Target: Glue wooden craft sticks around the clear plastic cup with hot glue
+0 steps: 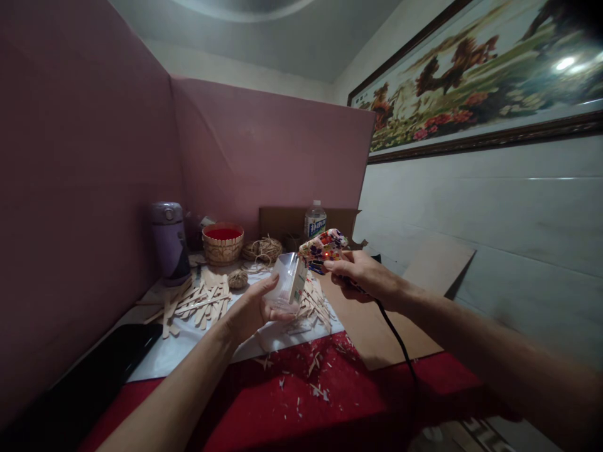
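My left hand point(258, 303) is wrapped round a clear plastic container point(286, 282), which is tilted, with a pale printed strip on its right side. My right hand point(360, 274) grips a flower-patterned glue gun point(325, 245) with a small red light glowing on it. The gun's front end meets or nearly meets the container's upper rim; I cannot tell if they touch. From the gun a black cord point(396, 336) hangs down past my right forearm. Behind and below the container lie wooden craft sticks and broken slivers point(315, 304).
Flat wooden sticks point(202, 301) are heaped at left by a purple flask point(169, 245). A red-lined basket point(223, 243), twine point(264, 249), a twine ball point(238, 279) and a bottle point(315, 218) stand behind. Cardboard point(386, 333) lies at right; scraps litter the red cloth point(264, 402).
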`<state>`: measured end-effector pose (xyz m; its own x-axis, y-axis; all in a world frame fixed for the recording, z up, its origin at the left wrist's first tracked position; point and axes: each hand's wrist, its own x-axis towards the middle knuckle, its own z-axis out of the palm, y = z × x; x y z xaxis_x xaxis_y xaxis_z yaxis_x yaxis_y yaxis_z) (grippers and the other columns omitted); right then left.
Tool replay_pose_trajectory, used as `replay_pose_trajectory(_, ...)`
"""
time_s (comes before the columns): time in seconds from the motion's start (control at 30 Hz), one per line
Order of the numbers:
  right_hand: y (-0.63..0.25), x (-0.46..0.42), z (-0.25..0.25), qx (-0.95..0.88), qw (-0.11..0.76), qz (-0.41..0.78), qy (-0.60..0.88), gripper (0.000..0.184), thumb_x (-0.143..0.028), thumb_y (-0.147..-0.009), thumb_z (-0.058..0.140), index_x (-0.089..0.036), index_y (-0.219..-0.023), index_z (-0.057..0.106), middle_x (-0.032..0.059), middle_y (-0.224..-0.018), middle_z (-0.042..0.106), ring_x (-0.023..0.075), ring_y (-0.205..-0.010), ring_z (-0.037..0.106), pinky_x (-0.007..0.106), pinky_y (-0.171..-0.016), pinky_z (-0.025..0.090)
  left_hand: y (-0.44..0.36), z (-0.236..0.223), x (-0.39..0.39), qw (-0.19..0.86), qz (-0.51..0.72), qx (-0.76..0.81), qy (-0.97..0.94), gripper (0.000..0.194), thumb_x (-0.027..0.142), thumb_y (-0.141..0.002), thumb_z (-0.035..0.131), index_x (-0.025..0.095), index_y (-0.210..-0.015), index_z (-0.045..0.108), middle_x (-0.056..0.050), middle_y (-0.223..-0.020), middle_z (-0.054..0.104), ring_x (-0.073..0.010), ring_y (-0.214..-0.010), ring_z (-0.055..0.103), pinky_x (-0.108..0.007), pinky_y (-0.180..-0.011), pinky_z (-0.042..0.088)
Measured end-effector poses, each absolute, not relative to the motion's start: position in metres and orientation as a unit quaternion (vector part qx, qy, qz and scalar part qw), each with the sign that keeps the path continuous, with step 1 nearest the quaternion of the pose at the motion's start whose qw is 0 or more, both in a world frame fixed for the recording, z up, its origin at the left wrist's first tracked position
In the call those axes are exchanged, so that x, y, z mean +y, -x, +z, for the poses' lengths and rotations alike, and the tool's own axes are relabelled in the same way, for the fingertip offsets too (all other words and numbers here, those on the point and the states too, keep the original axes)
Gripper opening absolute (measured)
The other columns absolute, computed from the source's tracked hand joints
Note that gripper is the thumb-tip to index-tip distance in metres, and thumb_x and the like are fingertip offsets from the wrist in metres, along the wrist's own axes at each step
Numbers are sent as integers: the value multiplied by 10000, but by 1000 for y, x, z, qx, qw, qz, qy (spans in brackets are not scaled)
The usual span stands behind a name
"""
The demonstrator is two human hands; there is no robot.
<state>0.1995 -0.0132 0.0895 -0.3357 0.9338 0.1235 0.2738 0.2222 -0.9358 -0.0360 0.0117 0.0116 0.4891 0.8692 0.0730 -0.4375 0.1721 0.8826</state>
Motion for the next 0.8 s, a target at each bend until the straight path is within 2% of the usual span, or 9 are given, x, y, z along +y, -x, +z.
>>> replay_pose_trajectory(0.6, -199, -14, 88, -678, 382, 432, 456, 299, -469, -802, 611, -190, -756, 512, -44, -558, 470, 53, -361, 329, 193, -305, 175, 36, 8, 14, 721, 446, 231, -477, 540, 417, -833, 627, 91, -1254, 536, -152, -945, 728, -218, -719, 704, -315, -619, 589)
replay_pose_trajectory(0.8, -198, -17, 87, -676, 374, 450, 449, 328, -457, -832, 598, -195, -699, 450, -53, -570, 442, 40, -358, 319, 181, -301, 172, 36, 10, 14, 724, 446, 226, -476, 522, 400, -846, 621, 82, -1252, 540, -151, -921, 733, -220, -729, 708, -321, -633, 587)
